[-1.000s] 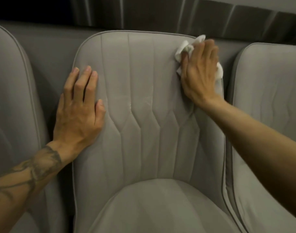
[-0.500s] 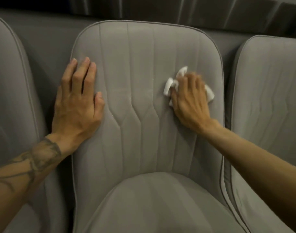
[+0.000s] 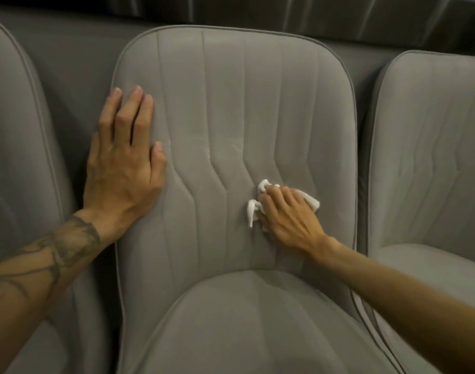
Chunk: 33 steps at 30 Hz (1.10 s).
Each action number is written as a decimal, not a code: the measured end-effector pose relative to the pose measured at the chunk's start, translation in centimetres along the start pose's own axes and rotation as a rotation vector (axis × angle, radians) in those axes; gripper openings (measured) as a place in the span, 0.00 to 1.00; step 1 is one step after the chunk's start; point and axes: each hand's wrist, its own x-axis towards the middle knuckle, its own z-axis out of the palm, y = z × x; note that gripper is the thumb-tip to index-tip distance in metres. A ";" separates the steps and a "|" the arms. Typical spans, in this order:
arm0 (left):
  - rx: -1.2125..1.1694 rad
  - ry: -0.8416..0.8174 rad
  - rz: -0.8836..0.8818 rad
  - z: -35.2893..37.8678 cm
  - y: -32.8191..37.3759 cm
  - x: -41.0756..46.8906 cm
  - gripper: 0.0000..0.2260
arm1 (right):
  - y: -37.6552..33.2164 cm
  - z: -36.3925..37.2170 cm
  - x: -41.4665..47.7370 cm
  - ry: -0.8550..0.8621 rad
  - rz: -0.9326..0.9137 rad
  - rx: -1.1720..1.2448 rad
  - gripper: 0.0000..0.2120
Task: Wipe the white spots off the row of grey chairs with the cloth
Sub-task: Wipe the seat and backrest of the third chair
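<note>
Three grey chairs stand side by side. The middle chair [image 3: 231, 103] is the one being cleaned. The right hand [image 3: 287, 214] has its fingers curled over a scrunched-up white cloth [image 3: 252, 214] and pushes it against the low part of the chair's back, a bit right of the middle and just above the seat cushion [image 3: 244, 319]. Bits of the cloth poke out on the left and right of the hand.

The left hand [image 3: 125, 168] lies flat and open on the left edge of the same chair back, with straight fingers pointing up. The arm behind it has a dark tattoo [image 3: 63, 249].

A few faint white spots [image 3: 208, 151] sit on the chair back between the two hands, up and to the left of the cloth. The left chair [image 3: 15, 130] and the right chair [image 3: 433, 144] are just beside the middle one.
</note>
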 end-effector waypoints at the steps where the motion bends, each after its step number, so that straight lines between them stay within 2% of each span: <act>1: -0.003 0.001 -0.004 0.1 0.0 0.0 0.29 | 1.3 -0.2 0.6 -0.008 -0.056 -0.013 0.16; 3: -0.012 0.013 0.000 0.1 -0.2 0.1 0.29 | 3.0 -0.5 2.5 0.056 0.051 0.013 0.16; 6: -0.009 0.006 0.000 0.0 -0.1 0.1 0.29 | 1.0 0.0 3.3 0.202 0.401 0.099 0.11; 7: -0.004 0.000 -0.005 -0.1 0.0 0.0 0.29 | -0.5 0.6 2.6 0.199 0.420 0.111 0.12; 9: 0.001 -0.013 -0.010 -0.2 0.2 0.1 0.29 | -2.9 1.3 0.5 0.134 0.283 0.094 0.13; 12: 0.011 -0.030 -0.006 -0.4 0.3 0.1 0.29 | -0.8 0.8 1.4 0.079 0.088 0.080 0.17; 14: 0.011 -0.033 -0.011 -0.5 0.3 0.2 0.29 | 1.4 0.0 5.1 0.164 0.190 0.086 0.21; 17: 0.005 -0.032 -0.018 -0.4 0.3 0.1 0.29 | 1.6 -0.9 9.6 0.362 0.512 0.102 0.15; 18: 0.002 -0.031 -0.015 -0.4 0.3 0.1 0.29 | 0.4 -0.7 9.7 0.375 0.548 0.109 0.15; 21: 0.001 -0.028 -0.017 -0.5 0.4 0.2 0.29 | -2.2 -0.3 7.2 0.257 0.317 0.183 0.14; 23: 0.000 -0.028 -0.028 -0.4 0.4 0.1 0.29 | -0.1 -1.1 7.9 0.233 0.182 0.149 0.16; 24: -0.002 -0.027 -0.030 -0.4 0.4 0.1 0.29 | 1.4 -1.6 9.5 0.260 0.198 0.110 0.20; 26: -0.001 -0.023 -0.024 -0.2 0.2 0.0 0.29 | 3.8 -2.2 13.6 0.387 0.384 0.090 0.21; 28: -0.003 -0.023 -0.024 -0.2 0.2 0.1 0.29 | 3.0 -2.6 15.7 0.458 0.572 0.115 0.19; 29: -0.003 -0.027 -0.029 -0.2 0.2 0.0 0.29 | 1.6 -2.1 15.3 0.441 0.590 0.130 0.21; 31: -0.005 -0.032 -0.036 -0.3 0.3 0.1 0.29 | -1.4 -1.6 12.7 0.347 0.412 0.179 0.20; 33: -0.015 -0.037 -0.038 -0.4 0.5 0.2 0.29 | -1.6 -1.6 10.5 0.278 0.163 0.200 0.12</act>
